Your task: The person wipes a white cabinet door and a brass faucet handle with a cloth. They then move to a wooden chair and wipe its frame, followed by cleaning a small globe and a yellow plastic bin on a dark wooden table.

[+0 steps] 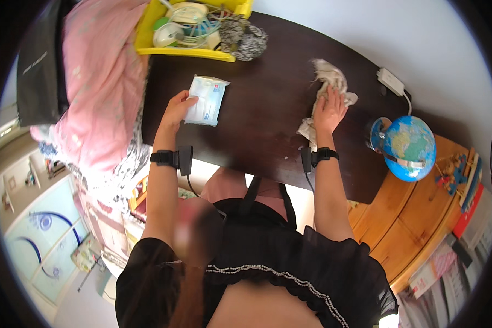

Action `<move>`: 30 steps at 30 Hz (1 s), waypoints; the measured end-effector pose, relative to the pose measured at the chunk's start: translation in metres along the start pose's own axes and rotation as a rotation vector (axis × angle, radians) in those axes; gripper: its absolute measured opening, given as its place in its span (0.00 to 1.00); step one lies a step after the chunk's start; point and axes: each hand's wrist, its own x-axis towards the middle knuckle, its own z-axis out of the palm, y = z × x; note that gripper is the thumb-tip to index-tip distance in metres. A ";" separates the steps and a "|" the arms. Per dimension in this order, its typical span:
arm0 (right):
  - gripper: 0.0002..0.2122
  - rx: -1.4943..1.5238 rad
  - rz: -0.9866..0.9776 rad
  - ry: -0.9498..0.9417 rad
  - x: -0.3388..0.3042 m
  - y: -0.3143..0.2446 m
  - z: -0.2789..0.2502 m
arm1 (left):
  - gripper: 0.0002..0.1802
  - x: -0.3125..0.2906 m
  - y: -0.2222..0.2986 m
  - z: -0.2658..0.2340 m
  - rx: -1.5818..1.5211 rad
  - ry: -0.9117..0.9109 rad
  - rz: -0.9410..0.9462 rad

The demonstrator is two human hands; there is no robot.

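On the left side of the dark table (257, 98), my left hand (176, 111) grips the edge of a white and light-blue soft packet (206, 93), thumb on top and the other fingers mostly hidden beneath or behind it. To the right, my right hand (330, 112) lies flat with its fingers stretched out, pressing on a crumpled off-white cloth (330, 72). Part of that cloth shows beyond my fingertips and another part beside my wrist. Both wrists wear black straps with small devices.
A yellow bin (186, 52) of cables and small devices stands at the back left, with a grey patterned cloth (246, 38) over its corner. A globe (410, 147) and a white power strip (391, 82) are at the right. Pink bedding (101, 71) borders the table's left.
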 end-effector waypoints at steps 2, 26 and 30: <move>0.26 0.033 0.007 0.107 -0.001 -0.026 0.012 | 0.11 -0.003 -0.010 -0.018 -0.046 0.096 0.025; 0.12 1.627 0.203 -0.581 0.037 -0.307 -0.110 | 0.51 -0.042 0.058 -0.016 -0.433 -0.866 0.139; 0.13 0.713 -0.539 -0.393 0.020 -0.330 -0.113 | 0.36 -0.028 0.052 -0.048 -0.450 -0.676 0.068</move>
